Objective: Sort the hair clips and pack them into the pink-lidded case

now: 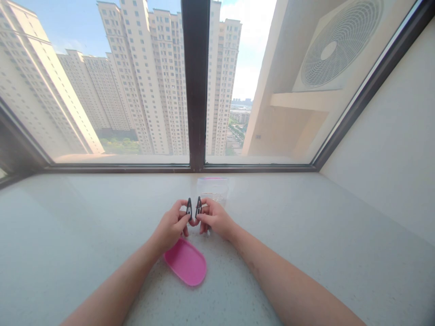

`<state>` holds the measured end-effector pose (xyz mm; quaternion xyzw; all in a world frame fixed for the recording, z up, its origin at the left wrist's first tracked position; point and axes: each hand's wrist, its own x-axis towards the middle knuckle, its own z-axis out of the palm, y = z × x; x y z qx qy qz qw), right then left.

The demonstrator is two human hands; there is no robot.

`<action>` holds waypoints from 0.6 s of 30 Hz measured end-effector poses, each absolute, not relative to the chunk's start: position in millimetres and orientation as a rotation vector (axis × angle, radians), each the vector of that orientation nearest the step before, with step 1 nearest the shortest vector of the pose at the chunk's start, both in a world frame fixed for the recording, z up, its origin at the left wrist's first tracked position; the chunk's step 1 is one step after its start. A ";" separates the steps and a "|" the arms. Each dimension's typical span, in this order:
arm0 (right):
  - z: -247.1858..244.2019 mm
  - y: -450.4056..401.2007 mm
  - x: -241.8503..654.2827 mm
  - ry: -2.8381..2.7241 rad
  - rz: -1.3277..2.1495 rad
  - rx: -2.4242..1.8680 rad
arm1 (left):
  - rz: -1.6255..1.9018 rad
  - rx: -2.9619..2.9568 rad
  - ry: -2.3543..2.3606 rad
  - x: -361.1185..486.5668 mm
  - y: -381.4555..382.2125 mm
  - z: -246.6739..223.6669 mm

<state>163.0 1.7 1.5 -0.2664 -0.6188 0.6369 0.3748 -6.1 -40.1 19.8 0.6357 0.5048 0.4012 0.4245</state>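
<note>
My left hand (173, 226) pinches a black hair clip (189, 209) between thumb and fingers, with the clip upright. A second black hair clip (198, 208) is held the same way by my right hand (215, 218), a small gap away from the first. Below my left hand lies a pink oval tray (187, 263) on the pale speckled surface, its upper left edge partly covered by that hand. Behind my right hand is a clear zip bag (213, 184) with small things in it that are too blurred to name.
The pale sill (288, 217) runs up to a dark window frame (197, 90). A white wall (390, 149) stands at the right. Outside the glass are tall buildings and an air conditioner unit.
</note>
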 end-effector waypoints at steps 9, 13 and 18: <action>3.5 1.1 162.7 -1.587 1.621 -0.688 | 0.985 1.590 1.279 -6.4 -41.8 21.0; 3.1 1.7 162.3 -1.584 1.644 -0.684 | 0.988 1.590 1.273 -6.4 -40.8 19.2; 0.3 3.6 162.2 -1.578 1.676 -0.674 | 0.995 1.591 1.266 -6.5 -40.5 18.7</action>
